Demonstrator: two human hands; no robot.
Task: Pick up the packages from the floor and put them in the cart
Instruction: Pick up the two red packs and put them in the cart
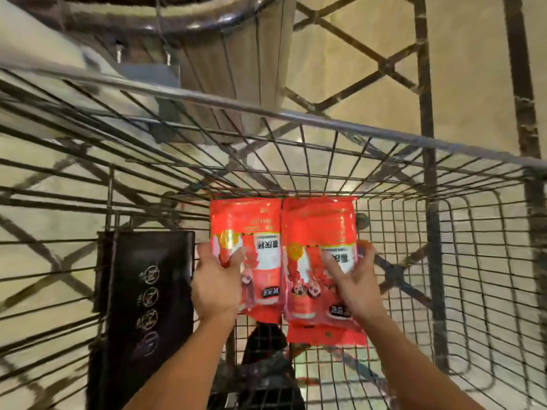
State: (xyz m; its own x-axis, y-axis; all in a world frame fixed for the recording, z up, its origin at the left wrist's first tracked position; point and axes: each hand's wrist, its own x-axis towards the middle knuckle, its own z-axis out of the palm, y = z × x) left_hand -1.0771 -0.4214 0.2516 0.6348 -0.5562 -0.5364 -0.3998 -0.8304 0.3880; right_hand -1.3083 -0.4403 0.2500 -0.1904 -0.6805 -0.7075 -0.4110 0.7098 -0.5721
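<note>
Two red packages lie side by side on the wire bottom of the cart. My left hand rests on the left red package, fingers curled over its near half. My right hand lies on the right red package, thumb and fingers spread across its white label. Both forearms reach in from the bottom edge. The near ends of both packages are partly hidden under my hands.
A black panel with round white symbols hangs inside the cart at the left. The cart's metal rim crosses the view. Beyond it lie a tiled floor and a metal-framed structure.
</note>
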